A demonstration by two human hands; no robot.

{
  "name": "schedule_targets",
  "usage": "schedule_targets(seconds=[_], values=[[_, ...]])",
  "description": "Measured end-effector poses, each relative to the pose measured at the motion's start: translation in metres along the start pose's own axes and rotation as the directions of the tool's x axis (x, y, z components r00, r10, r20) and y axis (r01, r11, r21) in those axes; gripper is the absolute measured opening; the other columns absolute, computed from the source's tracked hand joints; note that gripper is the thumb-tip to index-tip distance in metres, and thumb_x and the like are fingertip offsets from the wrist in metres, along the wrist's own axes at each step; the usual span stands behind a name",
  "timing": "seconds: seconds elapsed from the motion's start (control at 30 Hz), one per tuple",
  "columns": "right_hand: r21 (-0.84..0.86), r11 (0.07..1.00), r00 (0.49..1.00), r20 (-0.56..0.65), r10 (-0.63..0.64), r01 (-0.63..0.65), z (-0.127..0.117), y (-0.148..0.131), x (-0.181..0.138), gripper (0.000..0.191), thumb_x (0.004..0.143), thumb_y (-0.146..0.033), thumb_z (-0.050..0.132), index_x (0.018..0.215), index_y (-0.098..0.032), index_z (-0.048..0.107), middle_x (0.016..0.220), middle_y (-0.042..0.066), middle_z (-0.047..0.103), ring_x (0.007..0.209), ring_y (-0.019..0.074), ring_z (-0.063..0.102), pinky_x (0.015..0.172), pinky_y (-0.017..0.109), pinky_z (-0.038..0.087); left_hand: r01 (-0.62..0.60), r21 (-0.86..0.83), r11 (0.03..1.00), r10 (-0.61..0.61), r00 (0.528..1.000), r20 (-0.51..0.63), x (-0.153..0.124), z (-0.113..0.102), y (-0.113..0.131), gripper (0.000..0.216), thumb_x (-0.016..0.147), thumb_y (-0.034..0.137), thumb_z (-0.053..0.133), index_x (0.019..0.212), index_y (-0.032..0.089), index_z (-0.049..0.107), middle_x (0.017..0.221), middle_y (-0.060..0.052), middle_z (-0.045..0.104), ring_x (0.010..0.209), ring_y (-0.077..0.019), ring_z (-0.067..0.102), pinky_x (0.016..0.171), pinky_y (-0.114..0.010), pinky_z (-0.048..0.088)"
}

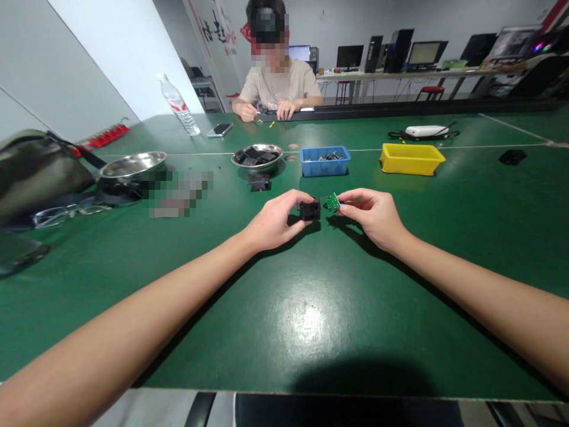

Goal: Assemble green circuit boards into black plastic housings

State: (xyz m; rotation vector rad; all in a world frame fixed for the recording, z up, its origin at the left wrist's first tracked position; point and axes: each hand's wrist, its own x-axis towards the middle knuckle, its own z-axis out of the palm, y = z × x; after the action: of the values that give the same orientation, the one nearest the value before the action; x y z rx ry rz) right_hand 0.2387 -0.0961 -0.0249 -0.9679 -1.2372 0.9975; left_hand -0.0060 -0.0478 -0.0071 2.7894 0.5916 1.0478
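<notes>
Between the thumb and fingers of my left hand [278,219] is a small black plastic housing [310,209], held just above the green table. My right hand [373,214] pinches a small green circuit board [332,202] by its right side. A narrow gap separates the board from the housing. Beyond my left hand, a black plastic part [259,182] lies on the table in front of a metal bowl [237,165] of similar black pieces. A blue bin [325,168] with small metal parts stands past both hands.
A yellow bin [411,163] stands to the right, with a white power strip [427,131] behind it. Leftward are another metal bowl [133,166], glasses [66,214], a bag [42,172], a phone [220,130] and a bottle [178,105]. A person [279,83] sits opposite, hands on the table.
</notes>
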Motion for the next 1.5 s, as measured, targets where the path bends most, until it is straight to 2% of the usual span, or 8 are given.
schedule_targets(seconds=[0.1, 0.23, 0.33, 0.47, 0.83, 1.1, 1.33, 1.5], values=[[-0.206, 0.947, 0.969, 0.011, -0.249, 0.246, 0.004, -0.005, -0.008, 0.016, 0.077, -0.030, 0.084, 0.087, -0.020, 0.077, 0.087, 0.005, 0.079, 0.078, 0.0189, 0.074, 0.074, 0.034, 0.063, -0.007, 0.010, 1.000, 0.007, 1.000, 0.008, 0.000, 0.000, 0.001, 0.027, 0.093, 0.023, 0.070, 0.117, 0.016, 0.060, 0.111, -0.009, 0.073, 0.100, -0.0189, 0.071, 0.091, -0.032, 0.058], [-0.444, 0.653, 0.773, 0.171, -0.611, 0.613, 0.011, -0.014, -0.020, 0.005, 0.088, -0.017, 0.073, 0.088, -0.021, 0.075, 0.092, 0.006, 0.079, 0.086, 0.0189, 0.075, 0.079, 0.033, 0.062, -0.035, 0.016, 0.999, 0.035, 0.999, -0.001, 0.001, 0.000, 0.003, 0.027, 0.092, 0.023, 0.070, 0.116, 0.016, 0.061, 0.108, -0.007, 0.073, 0.097, -0.0180, 0.071, 0.088, -0.030, 0.058], [-0.488, 0.437, 0.627, 0.344, -0.699, 0.756, 0.014, -0.018, -0.024, 0.009, 0.093, -0.014, 0.069, 0.093, -0.022, 0.073, 0.093, 0.005, 0.079, 0.088, 0.0185, 0.076, 0.081, 0.032, 0.062, -0.071, 0.018, 0.997, 0.072, 0.997, -0.011, 0.002, 0.001, 0.005, 0.027, 0.094, 0.025, 0.069, 0.118, 0.015, 0.061, 0.109, -0.009, 0.073, 0.098, -0.0182, 0.072, 0.088, -0.030, 0.059], [-0.496, 0.290, 0.531, 0.460, -0.712, 0.819, 0.013, -0.017, -0.023, 0.011, 0.097, -0.014, 0.064, 0.099, -0.021, 0.072, 0.098, 0.007, 0.079, 0.091, 0.0170, 0.076, 0.082, 0.028, 0.062, -0.086, 0.010, 0.996, 0.086, 0.996, -0.018, 0.002, 0.001, 0.008, 0.028, 0.095, 0.027, 0.068, 0.118, 0.015, 0.061, 0.110, -0.010, 0.074, 0.099, -0.0187, 0.072, 0.089, -0.030, 0.059], [-0.483, 0.382, 0.606, 0.501, -0.617, 0.788, 0.011, -0.016, -0.023, 0.016, 0.096, -0.015, 0.062, 0.095, -0.026, 0.074, 0.099, 0.006, 0.078, 0.093, 0.0191, 0.075, 0.086, 0.031, 0.062, -0.088, 0.030, 0.996, 0.088, 0.996, 0.003, 0.002, 0.000, 0.011, 0.028, 0.094, 0.026, 0.066, 0.119, 0.017, 0.061, 0.112, -0.010, 0.074, 0.102, -0.0199, 0.072, 0.091, -0.032, 0.060], [-0.484, 0.239, 0.499, 0.529, -0.686, 0.842, 0.013, -0.017, -0.022, 0.014, 0.096, -0.011, 0.062, 0.092, -0.021, 0.071, 0.090, 0.007, 0.077, 0.084, 0.0172, 0.074, 0.078, 0.026, 0.061, -0.157, 0.046, 0.987, 0.157, 0.988, -0.008, 0.003, 0.000, 0.014, 0.026, 0.095, 0.025, 0.065, 0.119, 0.017, 0.060, 0.110, -0.010, 0.074, 0.103, -0.0201, 0.072, 0.091, -0.032, 0.060], [-0.518, 0.316, 0.587, 0.524, -0.617, 0.795, 0.011, -0.012, -0.022, 0.013, 0.097, -0.016, 0.062, 0.096, -0.024, 0.072, 0.097, 0.005, 0.079, 0.092, 0.0192, 0.075, 0.084, 0.031, 0.062, -0.192, 0.048, 0.980, 0.193, 0.981, -0.023, 0.004, -0.001, 0.016, 0.024, 0.096, 0.028, 0.066, 0.117, 0.018, 0.061, 0.105, -0.009, 0.074, 0.098, -0.0191, 0.073, 0.088, -0.031, 0.060], [-0.494, 0.332, 0.579, 0.517, -0.631, 0.804, 0.011, -0.013, -0.023, 0.015, 0.094, -0.013, 0.063, 0.099, -0.023, 0.072, 0.098, 0.007, 0.080, 0.094, 0.0203, 0.076, 0.086, 0.032, 0.062, -0.182, 0.075, 0.980, 0.184, 0.983, -0.013, 0.004, -0.002, 0.016, 0.025, 0.096, 0.031, 0.067, 0.117, 0.018, 0.062, 0.107, -0.010, 0.075, 0.101, -0.0208, 0.073, 0.091, -0.033, 0.060]])
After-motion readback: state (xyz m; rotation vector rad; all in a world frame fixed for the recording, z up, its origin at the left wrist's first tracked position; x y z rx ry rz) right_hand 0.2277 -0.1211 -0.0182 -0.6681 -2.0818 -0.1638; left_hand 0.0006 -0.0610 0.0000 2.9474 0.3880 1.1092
